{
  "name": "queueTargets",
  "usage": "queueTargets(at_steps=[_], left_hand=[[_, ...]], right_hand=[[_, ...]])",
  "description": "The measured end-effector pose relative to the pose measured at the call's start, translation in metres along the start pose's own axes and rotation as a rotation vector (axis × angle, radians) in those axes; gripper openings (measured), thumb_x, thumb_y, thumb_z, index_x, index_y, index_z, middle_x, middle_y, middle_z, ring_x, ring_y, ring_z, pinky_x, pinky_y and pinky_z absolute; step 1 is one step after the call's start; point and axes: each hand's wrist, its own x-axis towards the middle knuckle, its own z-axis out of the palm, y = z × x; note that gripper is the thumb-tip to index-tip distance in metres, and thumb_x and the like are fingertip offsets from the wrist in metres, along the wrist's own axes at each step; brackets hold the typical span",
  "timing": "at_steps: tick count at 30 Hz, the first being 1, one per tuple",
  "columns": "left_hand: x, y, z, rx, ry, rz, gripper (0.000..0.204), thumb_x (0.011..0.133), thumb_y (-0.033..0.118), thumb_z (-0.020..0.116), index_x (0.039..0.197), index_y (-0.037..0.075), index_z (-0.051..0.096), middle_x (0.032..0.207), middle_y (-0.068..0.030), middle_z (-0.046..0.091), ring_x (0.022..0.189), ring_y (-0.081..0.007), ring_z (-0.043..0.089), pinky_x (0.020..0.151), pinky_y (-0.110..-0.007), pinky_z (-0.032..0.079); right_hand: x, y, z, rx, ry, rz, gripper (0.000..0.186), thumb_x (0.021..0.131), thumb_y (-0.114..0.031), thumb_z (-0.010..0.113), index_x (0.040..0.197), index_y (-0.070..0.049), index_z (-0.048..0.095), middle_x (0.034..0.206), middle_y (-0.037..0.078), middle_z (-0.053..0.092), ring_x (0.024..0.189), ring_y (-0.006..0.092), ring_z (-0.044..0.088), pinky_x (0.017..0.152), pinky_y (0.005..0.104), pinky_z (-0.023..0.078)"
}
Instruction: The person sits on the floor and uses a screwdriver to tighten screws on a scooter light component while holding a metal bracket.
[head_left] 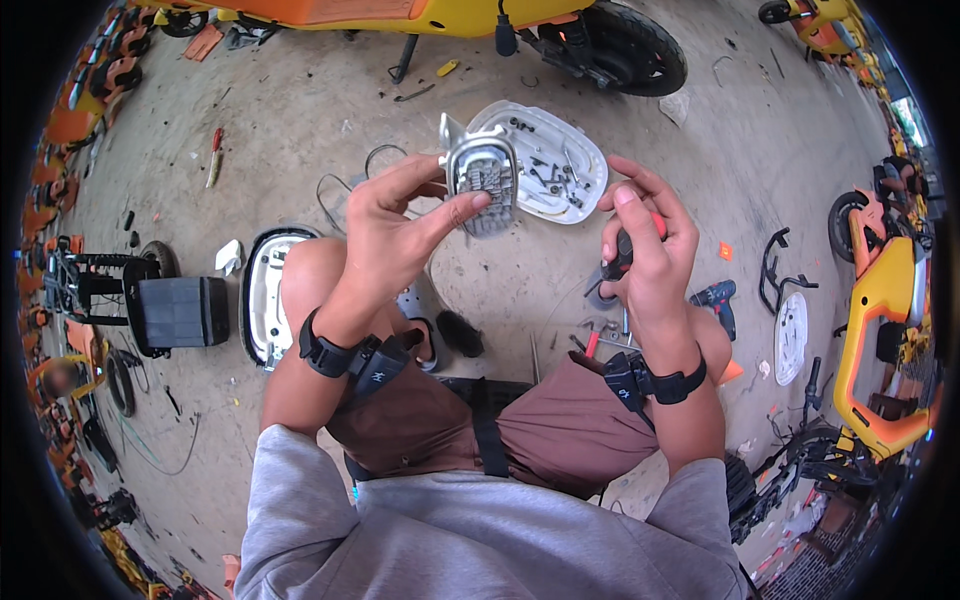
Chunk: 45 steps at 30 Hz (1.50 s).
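My left hand (395, 230) grips a small grey part (485, 215) with a silver rim and a pale bracket on top, its thumb over the gridded lower face. My right hand (650, 240) is closed on a red-and-black tool handle (621, 258), probably a screwdriver, right of that part. Behind them on the floor lies a white oval tray (553, 210) holding several dark screws, bolts and small metal pieces. A red-handled hammer (593, 340) and other tools lie below my right hand.
A yellow scooter (440, 20) stands ahead, another (880, 350) at right. A cordless drill (718, 300), black bracket (775, 270) and white panel (790, 340) lie to the right. At left are a white-and-black shell (265, 315), a black box (183, 312) and red-handled tool (216, 150).
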Motion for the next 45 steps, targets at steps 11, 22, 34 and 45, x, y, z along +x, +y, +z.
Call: queueTargets(at_steps=[11, 22, 34, 45], left_hand=[[0.002, -0.003, -0.003, 0.024, 0.059, -0.212, 0.037, 0.086, 0.009, 0.077, 0.116, -0.006, 0.062, 0.104, -0.0077, 0.068, 0.093, -0.0125, 0.065, 0.078, -0.026, 0.056], [0.023, -0.01, -0.026, -0.261, 0.463, -0.506, 0.047, 0.097, 0.02, 0.064, 0.134, 0.006, 0.039, 0.108, -0.0094, 0.063, 0.089, -0.0215, 0.068, 0.07, -0.04, 0.059], [-0.006, 0.022, -0.058, -0.471, 0.626, -0.406, 0.028, 0.101, 0.017, 0.048, 0.122, -0.002, 0.049, 0.102, -0.019, 0.068, 0.086, -0.0328, 0.071, 0.076, -0.044, 0.06], [-0.121, -0.059, -0.038, -0.641, 0.612, -0.575, 0.035, 0.098, 0.011, 0.052, 0.131, 0.003, 0.042, 0.095, -0.0162, 0.066, 0.075, -0.0257, 0.07, 0.065, -0.039, 0.063]], right_hand=[[0.003, 0.005, -0.001, -0.159, 0.064, -0.058, 0.038, 0.089, -0.001, 0.063, 0.126, 0.001, 0.059, 0.093, 0.005, 0.063, 0.069, 0.0035, 0.053, 0.06, 0.0188, 0.044], [0.022, 0.021, -0.001, -0.51, 0.063, -0.349, 0.05, 0.087, -0.015, 0.062, 0.133, -0.004, 0.047, 0.084, 0.016, 0.07, 0.076, 0.0271, 0.068, 0.072, 0.0359, 0.053], [0.039, 0.049, 0.006, -0.674, 0.24, -0.325, 0.034, 0.089, -0.037, 0.062, 0.111, -0.011, 0.062, 0.081, 0.019, 0.071, 0.078, 0.0403, 0.068, 0.071, 0.048, 0.052], [0.053, 0.101, 0.012, -0.932, 0.02, -0.122, 0.036, 0.084, -0.038, 0.073, 0.1, -0.006, 0.07, 0.083, 0.016, 0.072, 0.08, 0.0341, 0.07, 0.075, 0.0409, 0.054]])
